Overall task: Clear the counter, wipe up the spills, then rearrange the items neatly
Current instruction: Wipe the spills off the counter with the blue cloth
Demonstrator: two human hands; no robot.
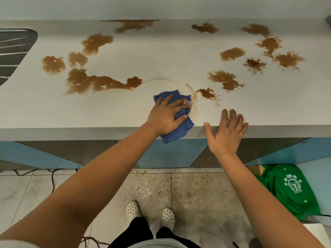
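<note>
Fingers, left hand: the left hand (165, 116) lies flat with fingers (176, 104) spread and straight on the blue cloth (176, 130), pressing rather than gripping, which spreads load across the fabric for wiping.
Fingers, right hand: the right hand (226, 134) is open and empty, fingers (231, 116) straight, over the counter's front edge; probably a brace, though contact cannot be confirmed.
Cloth: directly under the left palm; its near corner overhangs the edge.
Smear arc: a thin brown streak (194, 99) curves just beyond the left fingertips, marking the limit of the wiped patch.
Spills: brown puddles (100, 83) lie farther out, left and right of both hands, across the counter (161, 56).
Progress: judged early; most spills are unwiped.
Surroundings: a sink (14, 51) sits far left; a green bag (290, 188) lies on the floor below the right hand.
</note>
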